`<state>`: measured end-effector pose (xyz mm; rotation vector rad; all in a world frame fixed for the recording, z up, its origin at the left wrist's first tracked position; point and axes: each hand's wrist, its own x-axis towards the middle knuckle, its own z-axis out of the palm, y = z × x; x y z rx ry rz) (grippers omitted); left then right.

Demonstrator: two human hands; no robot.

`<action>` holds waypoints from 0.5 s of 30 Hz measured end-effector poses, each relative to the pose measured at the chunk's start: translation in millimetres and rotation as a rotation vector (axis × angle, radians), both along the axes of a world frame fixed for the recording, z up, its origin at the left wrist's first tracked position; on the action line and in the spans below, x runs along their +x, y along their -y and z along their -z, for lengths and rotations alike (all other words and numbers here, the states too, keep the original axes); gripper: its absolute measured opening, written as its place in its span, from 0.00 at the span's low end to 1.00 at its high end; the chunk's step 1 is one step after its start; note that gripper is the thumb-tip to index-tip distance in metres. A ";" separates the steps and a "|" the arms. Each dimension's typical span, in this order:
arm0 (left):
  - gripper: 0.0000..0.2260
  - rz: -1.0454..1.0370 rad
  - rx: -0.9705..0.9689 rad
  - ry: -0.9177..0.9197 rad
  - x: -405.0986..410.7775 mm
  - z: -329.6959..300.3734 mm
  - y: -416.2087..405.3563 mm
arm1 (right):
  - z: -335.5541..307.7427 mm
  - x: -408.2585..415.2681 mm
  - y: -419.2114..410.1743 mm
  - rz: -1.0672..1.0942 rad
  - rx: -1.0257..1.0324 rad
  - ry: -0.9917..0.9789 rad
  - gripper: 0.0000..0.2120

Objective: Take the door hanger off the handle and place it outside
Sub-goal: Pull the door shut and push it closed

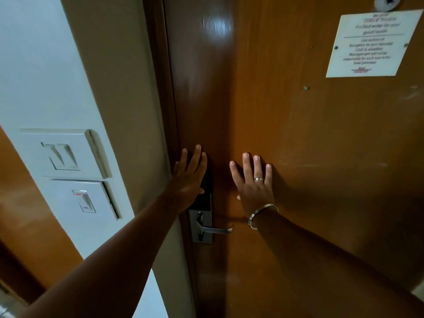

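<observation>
The brown wooden door [298,134] fills the view and stands shut against its frame. A silver lever handle [214,229] sits on a metal lock plate [202,226] with a black upper part; nothing hangs on the handle. My left hand [189,177] lies flat with fingers spread on the door's left edge, over the black top of the lock. My right hand [254,182], with a ring and a metal bangle, presses flat on the door just right of the lock, above the lever. No door hanger is in sight.
A white notice [371,43] is pinned to the door at the upper right, below a peephole [387,2]. On the white wall to the left are two switch plates [68,154] [82,200]. The door frame [128,111] runs between wall and door.
</observation>
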<state>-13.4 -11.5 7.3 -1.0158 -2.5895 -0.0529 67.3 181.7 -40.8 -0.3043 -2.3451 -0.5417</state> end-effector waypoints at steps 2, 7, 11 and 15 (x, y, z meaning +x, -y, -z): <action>0.50 -0.011 -0.002 -0.026 -3.4 0.2 -2.3 | -0.9 -3.9 1.9 0.013 -0.012 0.007 0.43; 0.52 -0.069 -0.012 -0.020 -14.0 -3.0 -11.6 | -4.3 -9.8 0.5 0.032 -0.007 0.013 0.42; 0.52 -0.007 -0.001 -0.075 -23.7 0.7 -9.3 | -1.6 -15.8 -4.0 0.019 -0.017 0.021 0.49; 0.51 0.018 0.020 -0.062 -25.4 2.9 -10.1 | 2.5 -17.1 -9.8 -0.003 -0.020 0.043 0.56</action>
